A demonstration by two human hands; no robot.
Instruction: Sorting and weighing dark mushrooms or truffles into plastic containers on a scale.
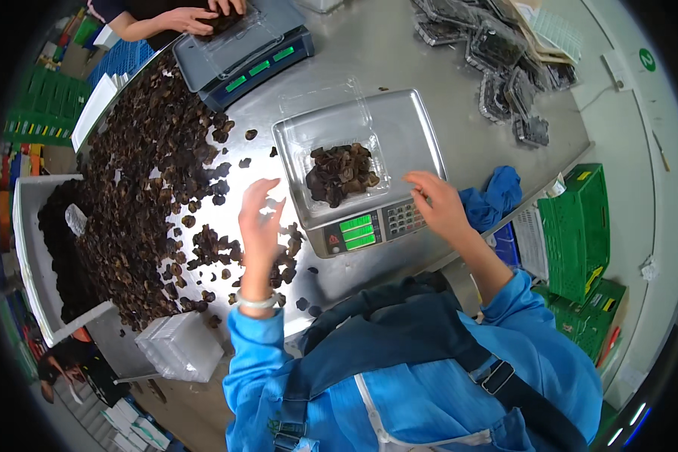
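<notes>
A clear plastic clamshell box (380,162) lies with its lid up on the steel pan of a digital scale (429,143). Inside it is a heap of dark brown, frilly wood ear mushrooms (344,173). My left hand (261,226) hovers over the table left of the scale, fingers apart and holding nothing. Some loose mushrooms (212,247) lie on the table beside it. At the scale's right edge, above the keypad (404,218), my right hand (438,205) is open and empty, thumb apart from the fingers.
A large spread of mushrooms (139,173) covers the left table, spilling from a white foam box (34,256). Stacked empty clamshells (181,346) stand near left. Filled boxes (497,45) sit far right, a blue cloth (493,197) nearer. Another person's hands (192,19) work at a second scale (256,71).
</notes>
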